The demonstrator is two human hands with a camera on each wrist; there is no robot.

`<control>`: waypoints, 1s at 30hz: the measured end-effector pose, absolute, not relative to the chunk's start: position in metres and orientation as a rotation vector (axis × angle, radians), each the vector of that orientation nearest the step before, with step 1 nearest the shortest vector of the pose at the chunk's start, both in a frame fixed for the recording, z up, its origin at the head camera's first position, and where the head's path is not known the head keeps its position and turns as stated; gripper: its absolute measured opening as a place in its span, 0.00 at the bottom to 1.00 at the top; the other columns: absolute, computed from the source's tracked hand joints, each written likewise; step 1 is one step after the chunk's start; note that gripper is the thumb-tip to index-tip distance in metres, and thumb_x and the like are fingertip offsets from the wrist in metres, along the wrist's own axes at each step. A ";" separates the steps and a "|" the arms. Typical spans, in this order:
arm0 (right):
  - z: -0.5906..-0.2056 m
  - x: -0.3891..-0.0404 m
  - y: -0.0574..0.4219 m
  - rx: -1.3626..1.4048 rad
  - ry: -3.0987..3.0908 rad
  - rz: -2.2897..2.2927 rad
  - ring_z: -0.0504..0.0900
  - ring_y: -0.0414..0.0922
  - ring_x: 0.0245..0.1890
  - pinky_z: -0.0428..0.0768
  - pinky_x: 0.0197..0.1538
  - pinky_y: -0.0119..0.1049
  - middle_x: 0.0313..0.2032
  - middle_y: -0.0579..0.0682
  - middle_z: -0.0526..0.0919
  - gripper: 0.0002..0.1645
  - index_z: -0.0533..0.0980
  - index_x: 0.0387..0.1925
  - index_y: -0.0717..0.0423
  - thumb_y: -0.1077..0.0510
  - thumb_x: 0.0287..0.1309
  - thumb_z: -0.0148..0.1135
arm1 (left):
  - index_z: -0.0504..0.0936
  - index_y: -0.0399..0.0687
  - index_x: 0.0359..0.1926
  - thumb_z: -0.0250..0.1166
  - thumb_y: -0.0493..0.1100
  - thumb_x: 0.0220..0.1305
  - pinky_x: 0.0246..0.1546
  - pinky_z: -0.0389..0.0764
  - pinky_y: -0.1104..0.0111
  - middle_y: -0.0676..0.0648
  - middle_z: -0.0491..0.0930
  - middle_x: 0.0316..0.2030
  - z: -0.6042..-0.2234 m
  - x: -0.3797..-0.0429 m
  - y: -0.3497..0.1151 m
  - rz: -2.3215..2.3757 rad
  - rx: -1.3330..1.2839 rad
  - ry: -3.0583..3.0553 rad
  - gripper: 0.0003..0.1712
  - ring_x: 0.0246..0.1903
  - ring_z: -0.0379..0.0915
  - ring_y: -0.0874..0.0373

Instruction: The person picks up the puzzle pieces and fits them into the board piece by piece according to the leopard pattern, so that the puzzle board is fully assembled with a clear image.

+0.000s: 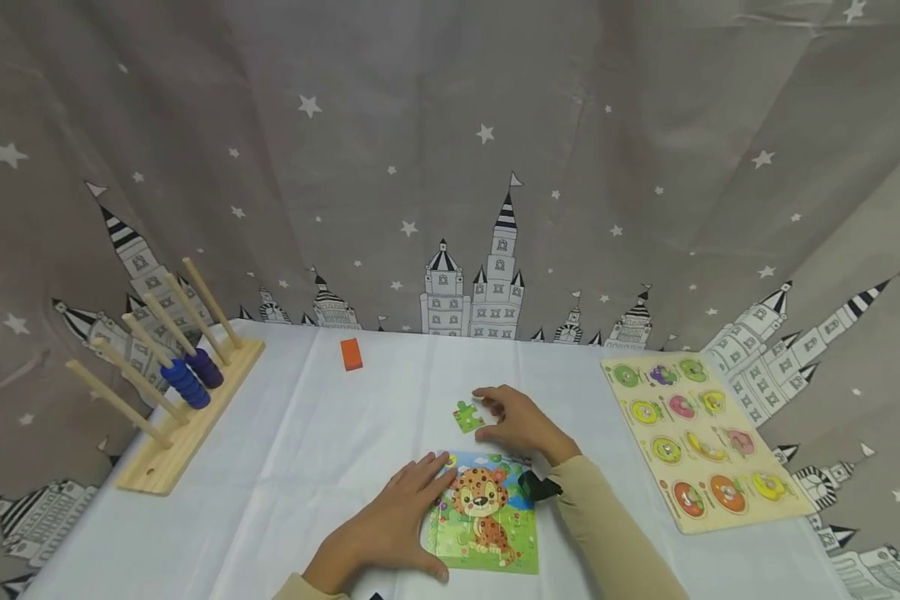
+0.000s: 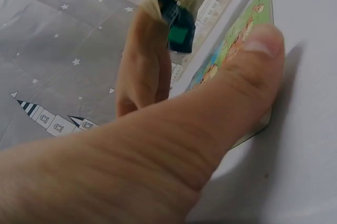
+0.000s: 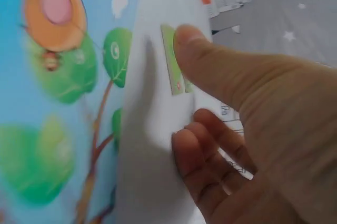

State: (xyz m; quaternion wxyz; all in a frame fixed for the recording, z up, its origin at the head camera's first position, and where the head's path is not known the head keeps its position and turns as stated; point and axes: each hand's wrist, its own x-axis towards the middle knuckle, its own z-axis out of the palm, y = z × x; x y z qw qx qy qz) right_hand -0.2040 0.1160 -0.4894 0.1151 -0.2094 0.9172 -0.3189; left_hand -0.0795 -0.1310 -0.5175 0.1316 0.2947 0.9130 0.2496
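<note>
A leopard jigsaw puzzle lies on the white tabletop in the head view. My left hand rests along its left side, fingers extended and thumb by its lower left corner. In the left wrist view the thumb covers part of the puzzle. Just beyond the puzzle's top edge, my right hand spreads thumb and fingers apart beside a loose green puzzle piece. The right wrist view shows the thumb overlapping the green piece; whether they touch I cannot tell.
A wooden peg stand with blue and purple rings is at the left. An orange block lies toward the back. On the right is a wooden fruit knob board. A grey curtain with stars and castles hangs behind the table.
</note>
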 end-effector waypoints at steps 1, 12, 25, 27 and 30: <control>-0.490 -0.208 0.113 -0.630 2.681 -0.906 0.80 0.46 0.51 0.81 0.56 0.45 0.53 0.50 0.81 0.40 0.73 0.69 0.50 0.51 0.55 0.77 | 0.53 0.53 0.81 0.74 0.81 0.35 0.78 0.52 0.42 0.47 0.45 0.83 -0.517 -0.079 -0.131 0.722 0.862 2.645 0.77 0.81 0.41 0.44; -0.487 -0.224 0.095 -0.648 2.670 -0.773 0.76 0.43 0.45 0.79 0.57 0.44 0.47 0.49 0.78 0.26 0.83 0.51 0.50 0.54 0.48 0.82 | 0.55 0.52 0.81 0.78 0.77 0.33 0.78 0.54 0.43 0.47 0.47 0.82 -0.511 -0.077 -0.131 0.697 0.841 2.654 0.77 0.81 0.43 0.44; -0.487 -0.223 0.093 -0.622 2.648 -0.827 0.78 0.48 0.51 0.79 0.61 0.47 0.49 0.52 0.79 0.37 0.80 0.58 0.53 0.53 0.44 0.84 | 0.55 0.53 0.81 0.78 0.78 0.32 0.79 0.52 0.44 0.48 0.47 0.82 -0.510 -0.078 -0.131 0.694 0.815 2.650 0.78 0.81 0.42 0.45; -0.487 -0.223 0.094 -0.625 2.649 -0.826 0.78 0.47 0.49 0.79 0.59 0.46 0.48 0.51 0.80 0.34 0.80 0.54 0.54 0.53 0.44 0.84 | 0.55 0.54 0.81 0.77 0.79 0.32 0.79 0.52 0.44 0.48 0.47 0.82 -0.510 -0.078 -0.131 0.688 0.815 2.652 0.77 0.81 0.42 0.45; -0.487 -0.222 0.096 -0.568 2.655 -0.866 0.77 0.44 0.43 0.80 0.53 0.43 0.43 0.50 0.80 0.30 0.78 0.48 0.55 0.54 0.45 0.84 | 0.55 0.54 0.81 0.76 0.80 0.34 0.79 0.52 0.44 0.48 0.47 0.82 -0.510 -0.078 -0.130 0.697 0.822 2.652 0.77 0.81 0.42 0.45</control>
